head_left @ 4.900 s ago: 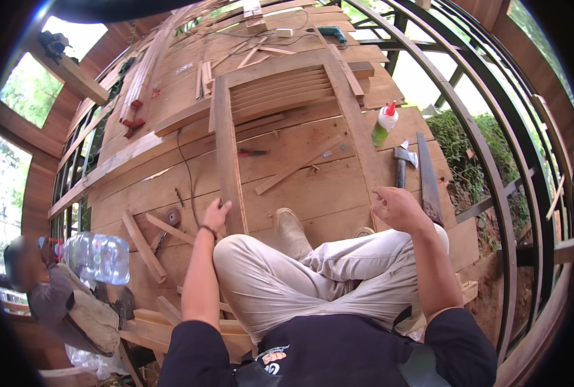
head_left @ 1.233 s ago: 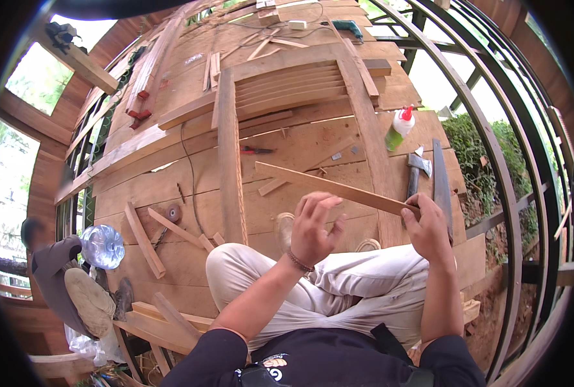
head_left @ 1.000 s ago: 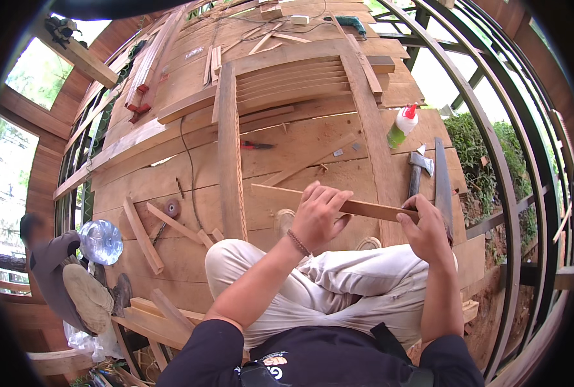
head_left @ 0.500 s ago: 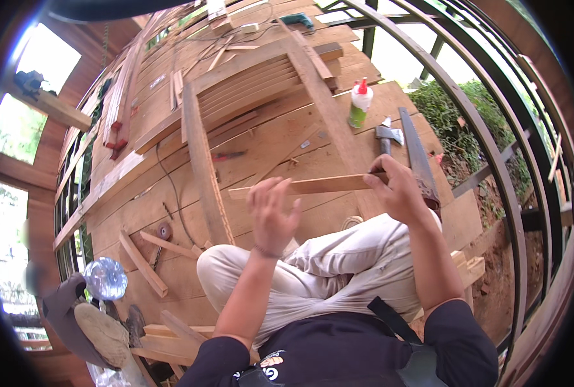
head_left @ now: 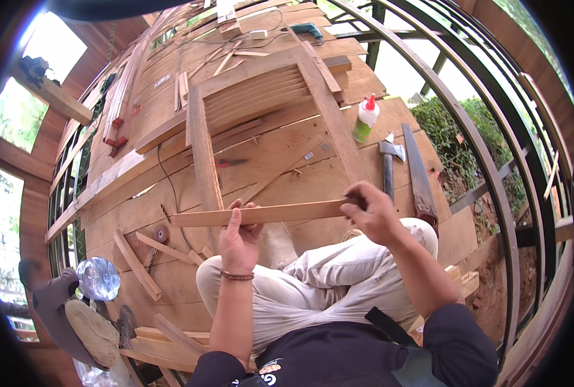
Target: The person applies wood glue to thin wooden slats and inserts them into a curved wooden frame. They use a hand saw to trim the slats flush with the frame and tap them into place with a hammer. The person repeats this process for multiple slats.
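Note:
A thin, flat wooden slat (head_left: 293,213) lies crosswise above my lap, its left end reaching past my left hand. My left hand (head_left: 239,242) grips it from below, thumb in front and fingers behind. At the slat's right end, my right hand (head_left: 372,213) pinches it between thumb and fingers. Just beyond lies a wooden frame (head_left: 204,155) with several slats (head_left: 261,97) fitted across its far part. The slat I hold crosses in front of the frame's near left end.
To the right lie a hatchet-like tool (head_left: 388,171) and a handsaw (head_left: 419,174), beside a white-and-green bottle with a red cap (head_left: 366,120). A green power drill (head_left: 307,30) sits far off. Wood offcuts (head_left: 138,264), a clear plastic bottle (head_left: 98,278) and another person's leg (head_left: 93,329) are at left.
My left hand has turned from hovering palm-down by the slat to gripping it from below. The slat and my right hand have moved nearer and to the left.

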Tool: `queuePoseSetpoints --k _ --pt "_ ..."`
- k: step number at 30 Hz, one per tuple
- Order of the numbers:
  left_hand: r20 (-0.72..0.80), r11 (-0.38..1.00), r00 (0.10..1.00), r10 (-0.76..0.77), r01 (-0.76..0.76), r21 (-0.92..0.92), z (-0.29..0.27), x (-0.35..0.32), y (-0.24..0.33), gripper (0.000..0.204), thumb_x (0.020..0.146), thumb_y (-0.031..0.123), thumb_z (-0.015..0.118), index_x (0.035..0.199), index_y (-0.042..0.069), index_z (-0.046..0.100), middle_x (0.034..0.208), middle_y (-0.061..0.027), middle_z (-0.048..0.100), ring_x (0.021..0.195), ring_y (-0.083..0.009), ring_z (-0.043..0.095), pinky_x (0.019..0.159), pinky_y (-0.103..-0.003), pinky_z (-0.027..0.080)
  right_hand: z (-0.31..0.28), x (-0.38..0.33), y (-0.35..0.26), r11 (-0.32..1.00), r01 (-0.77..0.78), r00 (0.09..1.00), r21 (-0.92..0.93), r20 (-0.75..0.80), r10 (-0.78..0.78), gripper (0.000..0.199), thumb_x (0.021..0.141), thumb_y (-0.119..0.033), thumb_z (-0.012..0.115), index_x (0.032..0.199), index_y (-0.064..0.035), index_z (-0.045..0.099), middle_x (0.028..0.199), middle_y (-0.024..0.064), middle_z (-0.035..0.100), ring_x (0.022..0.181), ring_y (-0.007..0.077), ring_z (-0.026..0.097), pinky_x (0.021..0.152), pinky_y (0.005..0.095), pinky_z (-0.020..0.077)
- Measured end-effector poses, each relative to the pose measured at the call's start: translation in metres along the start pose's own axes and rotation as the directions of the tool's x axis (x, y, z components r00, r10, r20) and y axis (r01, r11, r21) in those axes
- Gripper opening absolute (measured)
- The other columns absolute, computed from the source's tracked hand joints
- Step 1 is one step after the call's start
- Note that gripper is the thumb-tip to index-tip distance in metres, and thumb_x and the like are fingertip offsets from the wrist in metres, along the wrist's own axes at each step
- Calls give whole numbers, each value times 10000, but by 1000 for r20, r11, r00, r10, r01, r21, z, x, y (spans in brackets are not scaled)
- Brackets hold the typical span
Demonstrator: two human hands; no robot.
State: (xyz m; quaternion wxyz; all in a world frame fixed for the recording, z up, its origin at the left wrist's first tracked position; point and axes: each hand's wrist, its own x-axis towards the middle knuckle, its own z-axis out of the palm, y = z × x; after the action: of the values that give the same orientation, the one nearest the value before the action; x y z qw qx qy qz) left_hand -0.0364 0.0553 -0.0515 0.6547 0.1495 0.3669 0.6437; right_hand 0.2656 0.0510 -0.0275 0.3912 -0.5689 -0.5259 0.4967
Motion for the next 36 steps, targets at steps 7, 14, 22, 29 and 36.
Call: queuePoseSetpoints --k 7,14,22,29,36 --pt "167 985 973 -160 146 94 44 78 19 143 1046 158 597 1161 73 603 1102 -93 706 1012 -256 703 915 -435 597 -39 50 15 968 218 879 120 -456 -141 216 961 -26 679 1161 21 612 956 48 657 792 105 622 674 256 526" --pt "53 984 983 -175 175 3 3 181 -21 116 1047 124 584 1124 41 560 1052 -113 702 934 -262 710 876 -435 623 -13 124 20 964 86 899 251 -437 33 308 995 -34 593 1280 71 544 1006 86 671 823 152 660 722 286 561" --pt "30 982 983 -183 184 -32 -12 291 -37 151 1056 112 563 1140 2 503 1078 -138 668 963 -283 692 885 -444 633 31 259 61 835 205 853 511 -511 103 217 1014 -67 597 1208 31 610 965 48 674 722 129 648 660 276 565" --pt "3 988 989 -150 150 43 -26 349 -30 147 1069 131 542 1131 -2 529 1070 -133 665 985 -285 685 921 -459 621 34 312 78 992 127 877 27 -469 -100 227 990 -103 664 1174 21 616 857 36 667 635 96 610 551 262 517" --pt "-61 998 996 -63 64 24 -19 353 -37 137 1054 116 568 1128 7 531 1070 -124 653 967 -285 684 914 -453 631 21 332 77 975 129 913 183 -406 -45 348 975 -107 694 1232 77 548 891 91 671 660 124 645 588 272 576"
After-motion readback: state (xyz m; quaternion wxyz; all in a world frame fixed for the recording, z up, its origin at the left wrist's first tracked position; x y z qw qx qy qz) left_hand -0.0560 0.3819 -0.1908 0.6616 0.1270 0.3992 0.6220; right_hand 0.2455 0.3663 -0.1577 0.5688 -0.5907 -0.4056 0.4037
